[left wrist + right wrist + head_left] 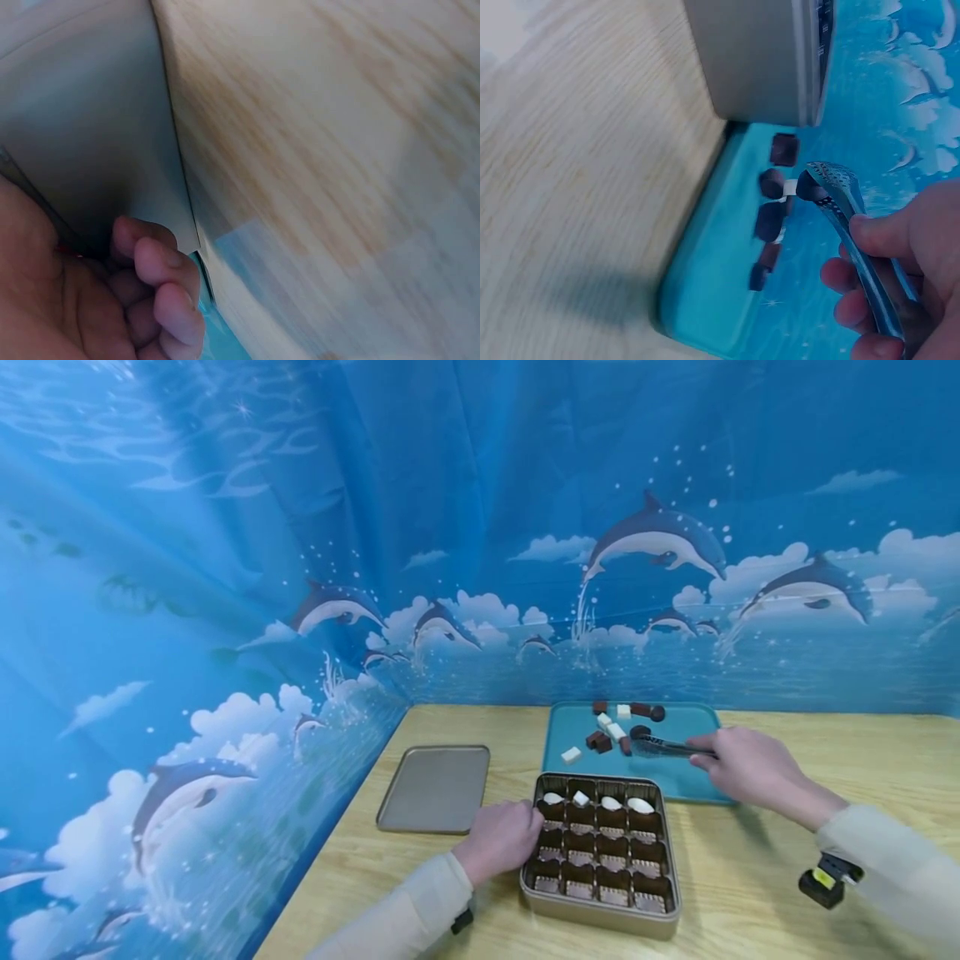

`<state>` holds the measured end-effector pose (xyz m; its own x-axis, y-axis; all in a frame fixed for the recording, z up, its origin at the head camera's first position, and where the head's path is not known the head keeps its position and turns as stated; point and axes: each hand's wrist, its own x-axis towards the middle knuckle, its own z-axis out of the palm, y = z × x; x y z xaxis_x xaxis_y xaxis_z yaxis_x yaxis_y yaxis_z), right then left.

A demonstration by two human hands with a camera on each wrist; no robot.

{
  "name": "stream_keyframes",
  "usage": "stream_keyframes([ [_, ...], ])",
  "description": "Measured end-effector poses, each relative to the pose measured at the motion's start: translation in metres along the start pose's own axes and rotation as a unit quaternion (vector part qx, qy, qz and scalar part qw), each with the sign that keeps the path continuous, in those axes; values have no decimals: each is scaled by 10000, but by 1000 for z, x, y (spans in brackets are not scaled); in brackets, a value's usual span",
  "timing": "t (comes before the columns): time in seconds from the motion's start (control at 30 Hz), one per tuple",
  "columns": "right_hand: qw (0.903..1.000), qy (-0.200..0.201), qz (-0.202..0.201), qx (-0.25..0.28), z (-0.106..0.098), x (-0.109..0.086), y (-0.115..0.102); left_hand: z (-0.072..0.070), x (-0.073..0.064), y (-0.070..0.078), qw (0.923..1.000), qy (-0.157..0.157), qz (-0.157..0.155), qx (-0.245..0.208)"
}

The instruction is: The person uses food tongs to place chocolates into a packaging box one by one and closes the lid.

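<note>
My right hand (753, 764) grips metal tongs (671, 747) over the teal tray (678, 783). Between the tong tips sits a dark round chocolate (808, 187). At the left rim of a metal tin (600, 913), my left hand (501, 837) holds on with curled fingers; its thumb is hidden in the left wrist view. Inside the tin, a brown divided insert has rows of compartments. White pieces (640, 806) lie in the compartments of the far row, and the compartments nearer me hold nothing. Several brown chocolates (599, 742) and white blocks (572, 755) are spread over the tray.
A flat metal lid (435, 789) lies left of the tin on the wooden table (772, 893). The tray stands just behind the tin, near the table's back edge. A blue curtain (480, 527) printed with dolphins hangs behind and along the left side.
</note>
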<state>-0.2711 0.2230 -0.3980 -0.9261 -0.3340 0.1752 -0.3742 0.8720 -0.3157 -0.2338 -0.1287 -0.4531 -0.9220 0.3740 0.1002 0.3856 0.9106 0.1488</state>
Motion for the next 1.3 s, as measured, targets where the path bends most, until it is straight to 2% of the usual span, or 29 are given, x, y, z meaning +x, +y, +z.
stream_keyframes([
  [0.33,9991,136,-372,117,-21,-32,-18,-1,1,0,10000,10,53,0],
  [0.7,9982,41,-591,105,-16,-69,-28,-1,1,1,9998,33,98,144],
  [0.87,9985,-31,-539,111,-11,-74,-28,-1,1,1,9997,144,44,178],
  [1.3,9993,73,-350,142,-8,-72,-27,-1,2,1,10000,17,-13,68],
])
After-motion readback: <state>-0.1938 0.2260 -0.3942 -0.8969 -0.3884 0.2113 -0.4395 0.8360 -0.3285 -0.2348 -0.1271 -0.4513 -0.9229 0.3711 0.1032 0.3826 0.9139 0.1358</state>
